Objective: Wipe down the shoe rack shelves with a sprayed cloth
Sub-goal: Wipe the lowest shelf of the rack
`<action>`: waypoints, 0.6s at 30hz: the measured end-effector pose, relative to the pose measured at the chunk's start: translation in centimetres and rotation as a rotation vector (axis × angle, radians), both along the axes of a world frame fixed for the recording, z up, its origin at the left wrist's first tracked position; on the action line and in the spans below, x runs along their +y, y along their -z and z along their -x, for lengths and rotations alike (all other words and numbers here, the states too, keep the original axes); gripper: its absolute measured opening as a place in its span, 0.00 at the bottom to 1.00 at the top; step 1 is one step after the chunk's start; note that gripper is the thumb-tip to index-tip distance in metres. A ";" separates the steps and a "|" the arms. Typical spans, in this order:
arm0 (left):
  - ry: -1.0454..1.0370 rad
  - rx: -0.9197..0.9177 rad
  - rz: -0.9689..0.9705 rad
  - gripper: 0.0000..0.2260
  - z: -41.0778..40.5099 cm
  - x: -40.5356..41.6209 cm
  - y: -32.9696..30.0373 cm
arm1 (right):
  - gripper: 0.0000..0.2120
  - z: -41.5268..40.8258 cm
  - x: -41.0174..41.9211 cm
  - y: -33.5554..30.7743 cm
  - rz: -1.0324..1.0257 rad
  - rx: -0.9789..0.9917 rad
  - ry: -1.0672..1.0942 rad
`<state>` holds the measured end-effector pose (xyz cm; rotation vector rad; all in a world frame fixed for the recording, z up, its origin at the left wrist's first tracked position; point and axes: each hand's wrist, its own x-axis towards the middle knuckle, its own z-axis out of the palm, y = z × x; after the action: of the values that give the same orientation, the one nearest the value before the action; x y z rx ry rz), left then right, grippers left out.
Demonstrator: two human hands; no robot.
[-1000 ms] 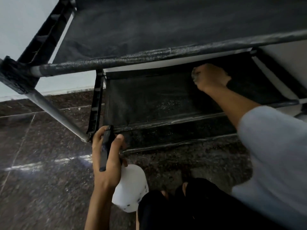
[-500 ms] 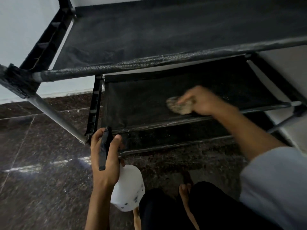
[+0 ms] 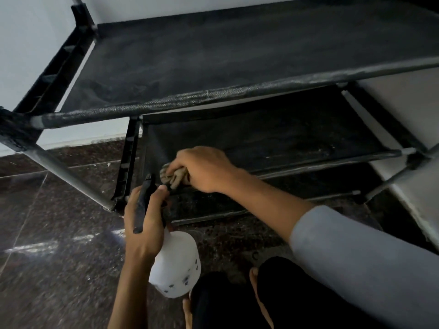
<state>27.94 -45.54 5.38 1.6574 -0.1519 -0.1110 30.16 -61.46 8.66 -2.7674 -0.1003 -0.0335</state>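
At nine o'clock I am seeing the dark speckled floor (image 3: pixel 54 269) running under a pale wall (image 3: pixel 31 43), and the black shoe rack (image 3: pixel 78 115) standing on it with its grey corner leg slanting down toward seven o'clock. My left hand (image 3: pixel 145 224), down near six o'clock, is wrapping closed around the black trigger head of a white spray bottle (image 3: pixel 177 262), the bottle body hanging below the fist and tilting toward five o'clock. Just above it, near the centre, my right hand (image 3: pixel 202 169) is curling shut on a crumpled tan cloth (image 3: pixel 172 178) and pressing it against the front left corner of the lower shelf (image 3: pixel 273 143), right beside the bottle's nozzle. The upper shelf (image 3: pixel 237 55), a dusty black fabric panel, is filling twelve o'clock, its front bar looking scuffed and whitish. My grey sleeve (image 3: pixel 356 257) is crossing from four o'clock, and dark trousers (image 3: pixel 237 305) with a bare foot are showing at the bottom edge.
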 end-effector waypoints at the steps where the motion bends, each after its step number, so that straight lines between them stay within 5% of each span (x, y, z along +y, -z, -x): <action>1: 0.018 0.015 0.000 0.23 0.0 -0.1 0.0 | 0.19 -0.2 -0.3 0.0 -0.029 0.032 -0.008; 4: 0.061 0.055 0.007 0.23 0.2 -0.3 0.1 | 0.23 1.2 -4.6 0.1 -0.151 0.139 0.103; 13: 0.186 0.129 0.081 0.17 0.6 -3.1 0.0 | 0.18 9.8 -19.7 -2.0 -0.058 0.252 0.665; 16: 0.193 0.138 0.088 0.14 0.8 -3.6 0.0 | 0.15 7.5 -14.9 -2.5 0.106 0.215 0.605; 18: 0.170 0.154 0.109 0.14 0.8 -4.0 0.0 | 0.15 5.3 -9.9 -1.8 0.032 0.160 0.421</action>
<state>27.10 -49.50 5.35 1.5188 -0.1790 -0.3527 24.90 -71.39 10.49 -2.7585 0.5264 0.0804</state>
